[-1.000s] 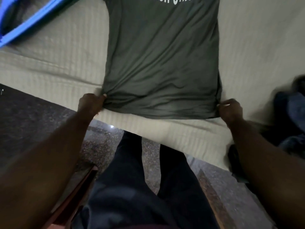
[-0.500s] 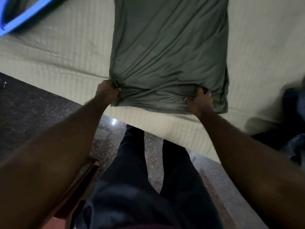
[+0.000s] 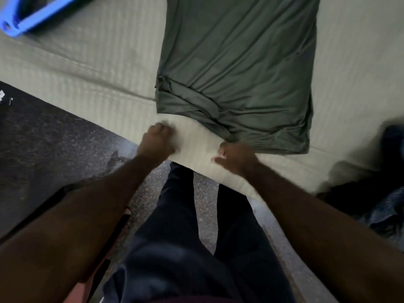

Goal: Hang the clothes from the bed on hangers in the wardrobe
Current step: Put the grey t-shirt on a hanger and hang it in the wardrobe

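Bed [image 3: 87, 68] with a pale cream sheet of fine woven stripes fills the upper part of the head view; its near edge runs slantwise from the left down to the right, above a dark speckled floor [image 3: 54, 138]. Grey-green T-shirt [image 3: 240, 62] lies flat on the sheet at centre right, its hem toward the person and its upper part cut off by the top of the frame; the fabric that shows is plain, with soft creases running toward the hem; the hem is rolled and bunched at its left corner and gathered toward the near middle. Right hand [image 3: 237, 159] reaches forward over the bed edge with the forearm extended; its fingers are curled into the gathered hem and grasp it, with the thumb stretched to the left over the sheet. Left hand [image 3: 156, 139] sits on the sheet at the bed edge, just left of and below the bunched corner, apart from the T-shirt; its fingers are curled, but motion blur hides whether they hold anything. Blue hanger [image 3: 41, 15] lies on the sheet at the upper left corner, well apart from the T-shirt and from both hands; only part of it is in frame. Heap of dark clothes [image 3: 382, 204] lies at the right margin by the bed edge; its details are blurred. Dark trousers [image 3: 185, 248] of the standing person occupy the lower centre, between the two forearms.
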